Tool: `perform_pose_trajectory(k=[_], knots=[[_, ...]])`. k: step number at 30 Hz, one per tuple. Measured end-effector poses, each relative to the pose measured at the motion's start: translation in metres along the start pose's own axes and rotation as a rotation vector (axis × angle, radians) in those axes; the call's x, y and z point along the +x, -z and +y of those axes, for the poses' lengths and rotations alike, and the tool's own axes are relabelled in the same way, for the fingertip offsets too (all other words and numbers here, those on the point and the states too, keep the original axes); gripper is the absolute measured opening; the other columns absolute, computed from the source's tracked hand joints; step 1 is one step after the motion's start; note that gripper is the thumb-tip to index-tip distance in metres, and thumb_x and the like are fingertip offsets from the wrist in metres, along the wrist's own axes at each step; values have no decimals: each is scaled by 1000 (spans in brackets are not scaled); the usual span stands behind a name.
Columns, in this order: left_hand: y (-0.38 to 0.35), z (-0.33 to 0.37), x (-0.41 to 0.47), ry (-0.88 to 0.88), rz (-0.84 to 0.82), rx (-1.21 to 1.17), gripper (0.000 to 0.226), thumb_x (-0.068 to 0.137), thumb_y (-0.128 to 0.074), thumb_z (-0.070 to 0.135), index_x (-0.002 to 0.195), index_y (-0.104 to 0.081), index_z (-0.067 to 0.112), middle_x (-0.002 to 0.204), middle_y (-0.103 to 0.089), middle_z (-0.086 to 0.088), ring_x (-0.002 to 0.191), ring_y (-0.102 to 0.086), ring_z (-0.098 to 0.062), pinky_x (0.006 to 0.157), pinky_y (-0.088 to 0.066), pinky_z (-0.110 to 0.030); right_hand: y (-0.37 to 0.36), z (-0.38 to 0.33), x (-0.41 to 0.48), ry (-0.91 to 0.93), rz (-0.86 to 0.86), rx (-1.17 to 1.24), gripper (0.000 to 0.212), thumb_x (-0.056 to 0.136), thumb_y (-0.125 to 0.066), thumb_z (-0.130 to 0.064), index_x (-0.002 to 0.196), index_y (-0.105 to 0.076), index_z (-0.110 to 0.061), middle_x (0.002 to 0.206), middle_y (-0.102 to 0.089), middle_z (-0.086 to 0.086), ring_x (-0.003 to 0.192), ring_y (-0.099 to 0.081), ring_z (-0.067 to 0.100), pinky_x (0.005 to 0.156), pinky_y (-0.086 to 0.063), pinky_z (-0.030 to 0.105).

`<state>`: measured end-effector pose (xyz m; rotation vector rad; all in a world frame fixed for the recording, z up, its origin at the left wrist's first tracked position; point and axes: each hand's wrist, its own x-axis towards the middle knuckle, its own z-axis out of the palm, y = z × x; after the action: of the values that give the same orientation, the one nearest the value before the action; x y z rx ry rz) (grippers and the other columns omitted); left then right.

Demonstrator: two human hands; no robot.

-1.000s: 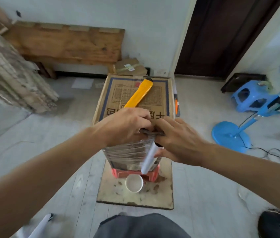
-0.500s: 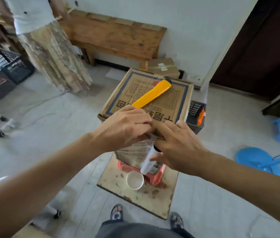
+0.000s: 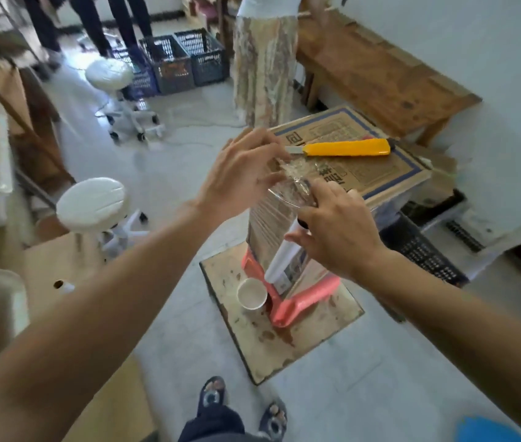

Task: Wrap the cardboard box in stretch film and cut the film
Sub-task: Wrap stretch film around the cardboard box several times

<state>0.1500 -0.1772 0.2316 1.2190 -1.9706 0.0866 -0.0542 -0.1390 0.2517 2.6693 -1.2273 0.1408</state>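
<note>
Yellow knife [image 3: 348,147], blue-bordered brown box [image 3: 377,173], pink stool [image 3: 303,298]

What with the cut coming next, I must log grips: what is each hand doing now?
Left hand: pinches the stretch film, it seems.
Right hand: holds the film roll.
</note>
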Motion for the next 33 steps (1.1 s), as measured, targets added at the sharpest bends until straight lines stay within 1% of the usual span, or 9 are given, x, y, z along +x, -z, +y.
perform_pose_trajectory(k=[5,8,10,12,16,20,23,28,33], knots=[[-58,30,-91,1015,339,-315,13,91,-58,12,102,-64,14,97,-66,0,89,-62,-13,79,-52,-32,-7,-2,-1,-17,90,23,38,82,-67,-54,76,-67,-16,93,-48,7,85,-50,27,69,-40,41],[-122,33,-149,1643,-3,-621,33,95,-51,30,119,-59,9,104,-62,-7,89,-59,-21,71,-50,-29,-8,-2,-1,-15,105,20,38,83,-68,-52,73,-63,-15,90,-44,7,84,-48,28,67,-39,41],[-153,30,-178,1825,-104,-880,52,89,-53,47,126,-58,11,107,-63,-10,80,-58,-21,84,-58,-41,-10,-2,-2,1,113,12,38,83,-69,-51,72,-61,-16,88,-39,4,83,-46,28,66,-36,39],[-177,26,-195,1891,-40,-1043,51,86,-59,53,119,-61,15,107,-67,-4,83,-64,-19,82,-58,-47,-11,0,-2,20,117,8,37,83,-69,-51,72,-61,-16,88,-35,3,83,-46,27,66,-35,39],[-189,37,-198,1916,257,-1341,36,89,-68,31,115,-62,7,98,-74,-10,74,-71,-19,55,-50,-30,-11,3,-4,61,131,28,37,83,-69,-49,73,-62,-14,89,-33,2,82,-45,28,66,-35,39],[-191,67,-197,1924,492,-1463,16,96,-54,24,97,-59,9,88,-65,-10,73,-57,-20,61,-42,-30,-10,10,-7,132,128,55,35,83,-70,-47,74,-63,-13,92,-35,4,85,-44,28,69,-32,38],[-196,88,-194,1902,656,-1639,28,94,-44,29,85,-62,9,70,-60,-6,60,-47,-17,56,-30,-29,-11,17,-14,177,128,93,31,82,-73,-42,75,-64,-13,98,-43,10,93,-45,31,73,-33,40],[-214,99,-200,1776,717,-1799,40,98,-35,38,80,-60,13,46,-41,2,34,-37,-13,40,-17,-20,-10,26,-22,253,135,76,24,81,-74,-37,84,-69,-14,106,-45,10,101,-44,31,79,-34,43],[-221,122,-199,1812,764,-1747,43,98,-38,50,78,-55,15,58,-50,-4,54,-46,-19,53,-27,-26,-7,38,-41,304,144,122,27,80,-75,-31,101,-72,-15,119,-47,12,112,-43,33,86,-40,48]])
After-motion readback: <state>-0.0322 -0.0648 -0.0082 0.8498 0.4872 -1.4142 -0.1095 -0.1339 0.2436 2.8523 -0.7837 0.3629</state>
